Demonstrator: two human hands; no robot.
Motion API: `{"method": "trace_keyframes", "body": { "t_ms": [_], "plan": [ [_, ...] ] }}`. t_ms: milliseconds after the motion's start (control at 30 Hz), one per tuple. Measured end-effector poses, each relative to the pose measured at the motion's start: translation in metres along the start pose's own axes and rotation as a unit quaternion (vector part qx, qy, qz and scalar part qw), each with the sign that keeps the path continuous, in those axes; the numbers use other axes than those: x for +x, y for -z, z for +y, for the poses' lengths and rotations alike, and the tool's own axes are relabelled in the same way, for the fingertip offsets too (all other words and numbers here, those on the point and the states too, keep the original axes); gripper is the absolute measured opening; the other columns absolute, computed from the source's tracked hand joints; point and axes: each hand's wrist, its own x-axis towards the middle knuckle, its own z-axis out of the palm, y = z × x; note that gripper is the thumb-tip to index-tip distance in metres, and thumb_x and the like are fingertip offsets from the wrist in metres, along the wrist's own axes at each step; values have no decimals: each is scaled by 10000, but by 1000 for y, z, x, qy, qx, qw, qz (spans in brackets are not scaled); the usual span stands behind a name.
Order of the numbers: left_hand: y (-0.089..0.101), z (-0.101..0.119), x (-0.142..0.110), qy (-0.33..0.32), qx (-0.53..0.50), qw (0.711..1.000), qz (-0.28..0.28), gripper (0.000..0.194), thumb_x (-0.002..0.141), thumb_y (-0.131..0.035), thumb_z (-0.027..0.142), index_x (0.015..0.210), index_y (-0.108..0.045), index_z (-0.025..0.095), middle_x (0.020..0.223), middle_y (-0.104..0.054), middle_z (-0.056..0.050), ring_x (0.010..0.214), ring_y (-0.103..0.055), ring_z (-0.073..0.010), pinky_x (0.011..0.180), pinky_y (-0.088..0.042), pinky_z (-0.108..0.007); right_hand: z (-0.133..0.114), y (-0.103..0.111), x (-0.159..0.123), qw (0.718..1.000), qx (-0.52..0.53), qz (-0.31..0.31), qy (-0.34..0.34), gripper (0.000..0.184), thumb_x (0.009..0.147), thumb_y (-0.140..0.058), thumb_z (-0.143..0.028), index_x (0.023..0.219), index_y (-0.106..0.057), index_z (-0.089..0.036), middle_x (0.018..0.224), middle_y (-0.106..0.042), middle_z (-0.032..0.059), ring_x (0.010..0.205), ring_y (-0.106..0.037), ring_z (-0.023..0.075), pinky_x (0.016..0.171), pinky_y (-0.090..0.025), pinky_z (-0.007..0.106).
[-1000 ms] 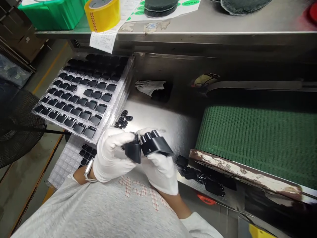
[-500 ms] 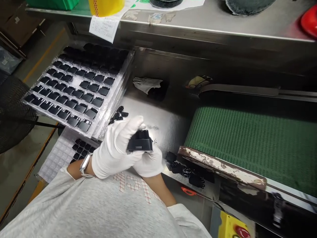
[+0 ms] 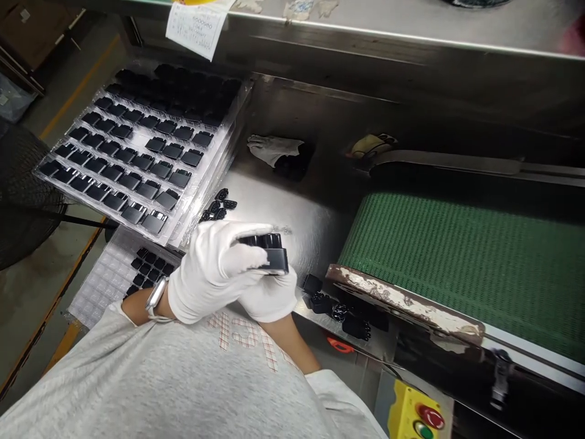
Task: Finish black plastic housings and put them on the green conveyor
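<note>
Head view: left hand (image 3: 214,268) pinches the part (image 3: 277,260) over the near edge of the worktop (image 3: 315,230), apparently to steady it, while right hand (image 3: 272,300) sits beneath, likely as support, its finger closure hidden and impossible to tell.

Black multi-barrelled part (image 3: 278,261), partly hidden

You have two grips, left (image 3: 210,268) and right (image 3: 269,299), with one black part (image 3: 276,261) showing in them. Two trays (image 3: 100,280) face you; the upper tray's (image 3: 139,135) nearest row carries seven parts (image 3: 134,213), the fourth row six. You also have one watch (image 3: 158,295), one fan (image 3: 22,183), one belt (image 3: 457,262), one slip (image 3: 194,29) and two buttons (image 3: 431,416) on one control box (image 3: 398,410). The loose parts (image 3: 356,327) overlap too much to count.
</note>
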Motion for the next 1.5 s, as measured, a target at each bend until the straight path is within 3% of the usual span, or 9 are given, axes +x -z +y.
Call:
{"method": "trace_keyframes", "body": {
  "t_ms": [133, 333, 433, 567, 733, 867, 1100, 1300, 1500],
  "plan": [
    [-2, 3, -1, 15, 9, 1000, 21, 154, 873, -696, 281, 885, -555, 220, 1038, -755, -52, 908, -717, -178, 809, -548, -331, 1, 3, -1, 991, 84, -51, -88, 388, 607, -621, -629, 679, -580, -250, 668, -645, 39, 816, -693, 284, 876, -552, 529],
    [-4, 4, -4, 65, -32, 997, 25, 273, 807, -773, 294, 838, -511, 223, 1043, -773, -46, 892, -729, -197, 810, -557, -366, 6, 3, -2, 989, 107, -16, -103, 420, 604, -592, -641, 763, -595, -252, 720, -650, 53, 772, -662, 276, 855, -549, 545],
    [-5, 2, -6, 116, -84, 990, 4, 327, 807, -770, 319, 1050, -581, 210, 1066, -762, -71, 945, -730, -217, 839, -582, -369, 8, 2, 1, 986, 126, -60, -93, 394, 588, -581, -604, 767, -598, -253, 658, -606, 34, 670, -615, 242, 869, -547, 533],
    [-8, 0, -8, 151, -125, 980, -25, 670, 826, -745, 373, 1398, -455, 180, 1096, -746, -100, 980, -719, -216, 837, -597, -335, 10, 2, 3, 981, 153, -83, -85, 435, 547, -607, -600, 805, -642, -250, 686, -582, 17, 586, -524, 179, 895, -544, 500],
    [-7, -3, -7, 127, -56, 990, -29, 676, 824, -733, 401, 1412, -466, 199, 1075, -741, -83, 978, -697, -221, 886, -565, -350, 12, 5, 2, 986, 118, -46, -105, 432, 541, -583, -600, 796, -632, -255, 674, -577, 33, 594, -509, 195, 866, -546, 517],
    [-2, -14, -6, 122, -25, 991, -45, 587, 825, -706, 417, 1340, -549, 185, 1043, -729, -84, 931, -678, -225, 888, -555, -372, 9, 4, -2, 985, 119, 21, -126, 308, 568, -590, -443, 806, -633, -253, 795, -629, 56, 815, -604, 239, 893, -548, 495],
    [2, -47, -15, 153, -242, 957, -43, 707, 735, -685, 155, 1412, -494, 227, 1338, -620, -109, 1123, -648, -197, 931, -566, -298, -7, 1, -9, 981, 144, 124, -36, 341, 547, -609, -165, 870, -683, -248, 984, -599, -11, 965, -564, 144, 847, -556, 282],
    [7, -52, -22, 197, -354, 910, -84, 721, 665, -812, 150, 1336, -555, 208, 1176, -685, -97, 1040, -695, -203, 899, -589, -319, -12, 4, -15, 996, 83, 34, 26, 358, 623, -586, -210, 973, -649, -252, 878, -586, 11, 768, -562, 140, 683, -533, 252],
    [8, -48, -19, 187, -370, 903, -112, 635, 675, -803, 103, 1268, -586, 167, 1225, -680, -118, 1146, -676, -203, 1038, -547, -329, -21, 3, -17, 989, 143, -33, 28, 316, 657, -636, -198, 972, -629, -222, 875, -596, 1, 698, -567, 84, 657, -511, 189]
  ]
}}
